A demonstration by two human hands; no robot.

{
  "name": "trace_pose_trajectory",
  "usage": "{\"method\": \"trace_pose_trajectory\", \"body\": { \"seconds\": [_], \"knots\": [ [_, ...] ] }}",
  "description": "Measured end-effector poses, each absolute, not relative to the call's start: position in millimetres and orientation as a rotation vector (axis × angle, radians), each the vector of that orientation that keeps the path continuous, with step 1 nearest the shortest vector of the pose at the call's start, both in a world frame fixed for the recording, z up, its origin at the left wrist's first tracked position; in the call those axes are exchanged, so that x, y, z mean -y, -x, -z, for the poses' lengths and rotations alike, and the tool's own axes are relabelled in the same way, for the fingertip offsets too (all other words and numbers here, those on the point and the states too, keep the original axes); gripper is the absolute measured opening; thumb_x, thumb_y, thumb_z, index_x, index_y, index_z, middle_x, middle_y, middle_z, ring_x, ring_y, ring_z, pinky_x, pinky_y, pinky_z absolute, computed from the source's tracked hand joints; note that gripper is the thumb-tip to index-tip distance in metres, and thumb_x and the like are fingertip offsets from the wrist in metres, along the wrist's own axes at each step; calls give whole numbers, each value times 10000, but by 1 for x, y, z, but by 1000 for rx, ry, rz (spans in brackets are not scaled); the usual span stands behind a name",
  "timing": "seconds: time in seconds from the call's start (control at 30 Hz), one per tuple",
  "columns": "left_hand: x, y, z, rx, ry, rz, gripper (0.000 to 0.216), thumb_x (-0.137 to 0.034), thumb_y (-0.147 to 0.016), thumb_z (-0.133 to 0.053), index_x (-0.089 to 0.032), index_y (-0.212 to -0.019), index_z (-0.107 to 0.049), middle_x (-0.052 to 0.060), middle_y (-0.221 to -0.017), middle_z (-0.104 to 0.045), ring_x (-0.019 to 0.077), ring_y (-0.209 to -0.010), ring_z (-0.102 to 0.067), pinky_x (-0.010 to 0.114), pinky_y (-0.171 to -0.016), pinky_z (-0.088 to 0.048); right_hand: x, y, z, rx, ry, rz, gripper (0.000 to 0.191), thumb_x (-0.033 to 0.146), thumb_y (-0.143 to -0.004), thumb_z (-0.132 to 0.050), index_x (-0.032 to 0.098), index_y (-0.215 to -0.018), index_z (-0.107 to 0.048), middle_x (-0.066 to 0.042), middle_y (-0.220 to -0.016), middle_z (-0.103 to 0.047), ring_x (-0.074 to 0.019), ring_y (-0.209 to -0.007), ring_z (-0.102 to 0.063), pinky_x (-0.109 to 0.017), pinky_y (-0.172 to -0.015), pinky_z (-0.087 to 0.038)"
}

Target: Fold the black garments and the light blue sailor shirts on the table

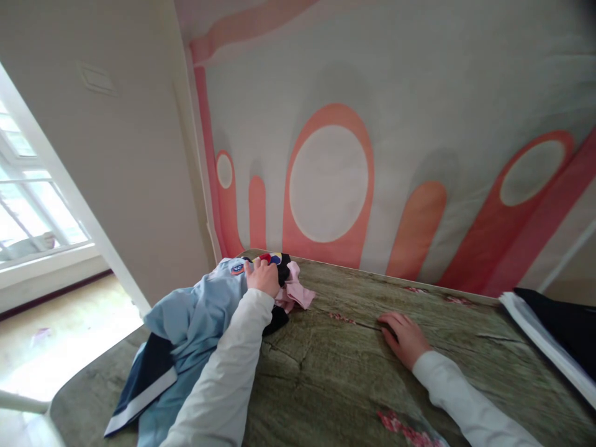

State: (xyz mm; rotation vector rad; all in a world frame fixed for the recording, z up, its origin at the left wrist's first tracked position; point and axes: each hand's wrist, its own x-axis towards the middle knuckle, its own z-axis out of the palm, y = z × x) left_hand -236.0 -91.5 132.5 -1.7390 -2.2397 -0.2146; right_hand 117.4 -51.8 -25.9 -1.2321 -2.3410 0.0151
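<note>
My left hand [262, 275] reaches to the far left corner of the bed and closes its fingers on a heap of clothes [279, 273] there: a black piece with red, yellow and blue patches and a pink garment [296, 292]. A light blue garment [195, 316] with a round badge and a navy, white-edged part lies under my left sleeve. My right hand [404, 336] rests flat on the green patterned bed cover [344, 366], fingers stretched out, holding nothing.
A wall hanging [372, 143] with orange and pink arches rises behind the bed. A dark, white-edged folded item [554, 338] lies at the right edge. On the left are a plain wall, a bright window [28, 211] and bare floor [56, 335].
</note>
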Motion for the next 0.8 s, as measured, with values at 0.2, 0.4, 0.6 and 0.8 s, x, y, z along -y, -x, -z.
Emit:
{"method": "trace_pose_trajectory", "body": {
  "seconds": [0.2,0.4,0.6,0.8],
  "knots": [
    [86,253,-118,2385,1645,90,355,-278,-610,-617,-213,-958,-636,143,-1123,-523,420,-1134,-305,612,-914,-53,53,-117,25,2346,1232,-6,252,243,-803,-397,202,-967,-584,-74,-1009,-582,-218,-930,-501,-373,-794,-395],
    [80,258,-116,2353,1617,138,233,-238,-678,-538,-180,-879,-642,142,-1042,-572,362,-1059,-411,568,-915,-116,53,-118,25,2349,1229,-4,255,231,-801,-396,199,-973,-582,-72,-1010,-580,-213,-930,-503,-368,-803,-394],
    [100,269,-147,2467,1498,232,523,-410,-567,-636,-181,-1029,-551,158,-1163,-498,393,-1081,-390,534,-847,-264,52,-116,26,2354,1225,-3,253,242,-802,-402,204,-974,-583,-72,-1001,-585,-214,-923,-504,-369,-795,-397],
    [108,300,-152,2654,1370,199,530,-438,-527,-642,-147,-965,-579,197,-1135,-513,394,-996,-481,466,-781,-355,50,-118,29,2351,1216,-10,262,248,-800,-400,203,-978,-587,-76,-1018,-579,-216,-930,-502,-376,-795,-396]
  ]
}}
